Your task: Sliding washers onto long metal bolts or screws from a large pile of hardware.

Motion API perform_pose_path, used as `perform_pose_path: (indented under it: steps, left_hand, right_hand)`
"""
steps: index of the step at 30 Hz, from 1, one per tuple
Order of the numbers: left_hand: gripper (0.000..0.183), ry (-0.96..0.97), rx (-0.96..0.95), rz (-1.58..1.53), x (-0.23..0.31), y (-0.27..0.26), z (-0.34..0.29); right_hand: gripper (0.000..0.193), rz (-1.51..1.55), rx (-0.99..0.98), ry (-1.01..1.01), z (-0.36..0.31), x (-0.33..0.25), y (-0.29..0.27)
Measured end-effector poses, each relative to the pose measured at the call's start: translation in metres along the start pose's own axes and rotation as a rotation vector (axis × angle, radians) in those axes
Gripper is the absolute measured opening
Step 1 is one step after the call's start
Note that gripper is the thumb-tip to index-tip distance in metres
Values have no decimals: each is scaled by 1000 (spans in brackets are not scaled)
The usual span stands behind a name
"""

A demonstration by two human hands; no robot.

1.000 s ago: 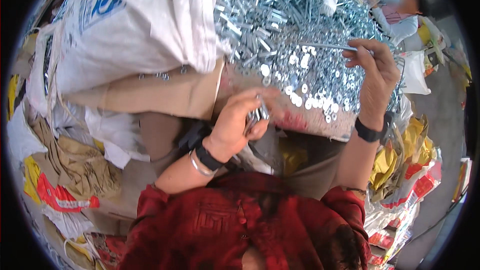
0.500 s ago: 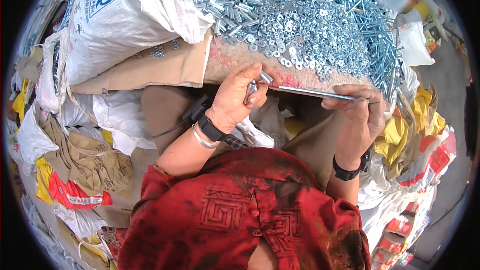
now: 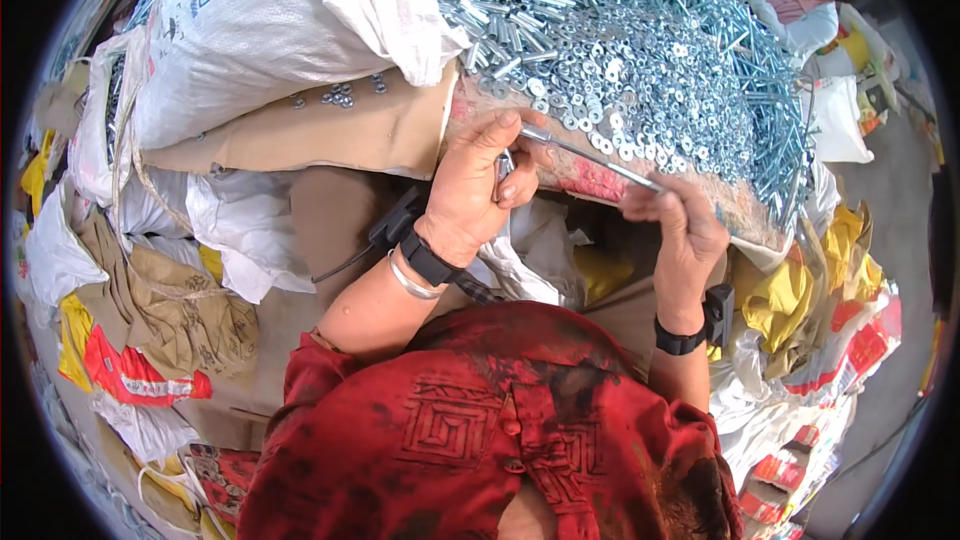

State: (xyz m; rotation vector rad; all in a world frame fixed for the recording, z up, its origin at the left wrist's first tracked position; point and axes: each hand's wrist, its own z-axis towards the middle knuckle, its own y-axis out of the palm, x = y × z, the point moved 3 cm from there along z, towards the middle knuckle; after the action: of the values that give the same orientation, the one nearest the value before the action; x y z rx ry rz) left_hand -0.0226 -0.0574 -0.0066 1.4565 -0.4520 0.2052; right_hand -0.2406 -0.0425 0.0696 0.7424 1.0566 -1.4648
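Note:
My left hand (image 3: 472, 180) is closed around a short silver metal sleeve (image 3: 535, 133) held between thumb and forefinger. Another shiny metal piece (image 3: 503, 172) shows in its curled fingers, partly hidden. My right hand (image 3: 685, 230) pinches one end of a long thin silver bolt (image 3: 610, 166). The bolt slants up to the left, and its far end meets the sleeve; whether it is inside cannot be made out. Just beyond both hands lies a heap of flat washers (image 3: 640, 90), with a pile of metal sleeves (image 3: 510, 10) behind it to the left.
Long bolts (image 3: 775, 130) lie along the heap's right side. A white woven sack (image 3: 260, 50) rests on brown cardboard (image 3: 330, 135) at left, with several nuts (image 3: 340, 95) beside it. Yellow bags (image 3: 780, 285) lie at right. Another person (image 3: 800, 0) sits at the far right.
My right hand has moved left, bringing the bolt's end to the sleeve; the bolt now tilts more steeply. My left hand still holds the sleeve. The view has shifted slightly.

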Motion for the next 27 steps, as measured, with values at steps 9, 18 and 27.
perform_pose_path:
  steps: [9, 18, 27]
  left_hand:
    - [26, -398, -70, 146, -23, 12, -8]
    - [21, -185, 9, 583, -6, 20, -8]
    - [19, -7, 94, 739, 17, 19, -11]
  right_hand:
    - [29, 192, -350, 336, 5, 35, 37]
    - [17, -376, -328, 109, 44, 45, 40]
    - [22, -754, -361, -204, 74, 52, 49]
